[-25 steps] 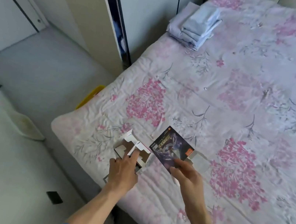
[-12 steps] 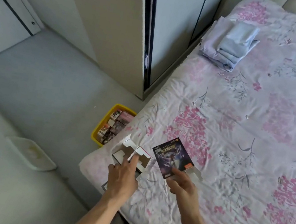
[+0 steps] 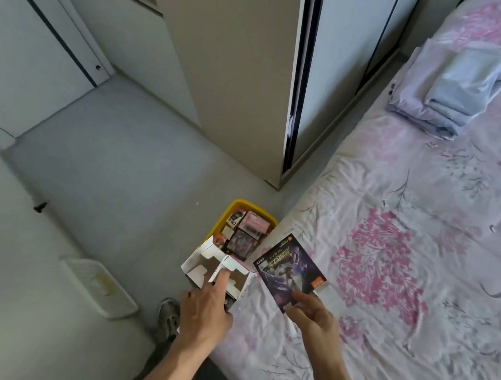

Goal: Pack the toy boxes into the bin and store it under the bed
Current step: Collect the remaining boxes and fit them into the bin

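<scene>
A yellow bin [image 3: 219, 221] stands on the floor against the bed's corner, with several toy boxes [image 3: 245, 233] inside. My left hand [image 3: 205, 309] grips an opened white cardboard box [image 3: 204, 264] with its flaps up, just over the near end of the bin. My right hand [image 3: 312, 318] pinches the lower edge of a dark purple toy box [image 3: 287, 269], held flat above the corner of the bed [image 3: 429, 251]. The bin's near part is hidden behind the white box.
A wardrobe [image 3: 244, 74] stands left of the bed with a narrow gap between them. Folded blue and lilac linens [image 3: 451, 93] lie on the bed at the back. A white tray [image 3: 99, 287] sits on the grey floor to the left. My shoe [image 3: 168, 319] is below the left hand.
Both hands with their boxes have moved left, from over the bed to its corner above the bin. The view swung left, bringing the whole yellow bin into sight.
</scene>
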A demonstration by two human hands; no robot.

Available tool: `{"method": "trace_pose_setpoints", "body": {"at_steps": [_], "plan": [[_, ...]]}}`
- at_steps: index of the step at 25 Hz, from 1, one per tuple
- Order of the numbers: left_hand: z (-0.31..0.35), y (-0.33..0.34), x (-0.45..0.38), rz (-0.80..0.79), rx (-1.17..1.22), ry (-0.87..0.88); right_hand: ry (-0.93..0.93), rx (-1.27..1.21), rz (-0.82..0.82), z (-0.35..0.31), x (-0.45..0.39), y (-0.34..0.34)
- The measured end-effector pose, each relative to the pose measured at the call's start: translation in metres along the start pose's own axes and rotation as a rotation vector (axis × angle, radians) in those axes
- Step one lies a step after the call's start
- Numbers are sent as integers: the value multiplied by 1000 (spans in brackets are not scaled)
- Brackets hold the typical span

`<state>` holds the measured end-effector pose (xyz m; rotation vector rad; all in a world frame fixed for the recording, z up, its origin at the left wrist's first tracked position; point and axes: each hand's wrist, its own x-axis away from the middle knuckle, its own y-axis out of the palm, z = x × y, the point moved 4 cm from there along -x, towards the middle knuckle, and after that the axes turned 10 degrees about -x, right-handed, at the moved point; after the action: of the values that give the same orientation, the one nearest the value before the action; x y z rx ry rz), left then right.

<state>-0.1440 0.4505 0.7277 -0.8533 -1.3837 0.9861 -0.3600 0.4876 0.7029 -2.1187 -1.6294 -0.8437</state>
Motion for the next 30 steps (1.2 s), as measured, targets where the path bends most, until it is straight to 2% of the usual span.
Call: {"method": "trace_pose_setpoints", "body": {"at_steps": [3, 7, 11, 14, 20, 24, 28, 30], "plan": [[-56, -10, -52, 9, 23, 58, 16, -4, 67, 8, -19, 62], [-126, -38, -120, -8, -28, 243, 7, -99, 218, 6, -35, 147], [-162, -77, -174, -50, -100, 397, 34, -215, 373, 9, -30, 207], [-158, -95, -210, -58, -140, 467, 42, -285, 424, 10, -34, 222], [-133, -86, -280, -102, -267, 612, 51, -251, 479, 20, -82, 225], [-103, -74, -343, -150, -329, 814, 72, -266, 668, 18, -123, 236], [-85, -68, -429, -380, -248, 984, 145, -315, 911, 9, -157, 280], [-82, -70, -458, -461, -288, 1056, 168, -377, 1011, 8, -168, 306]]}}
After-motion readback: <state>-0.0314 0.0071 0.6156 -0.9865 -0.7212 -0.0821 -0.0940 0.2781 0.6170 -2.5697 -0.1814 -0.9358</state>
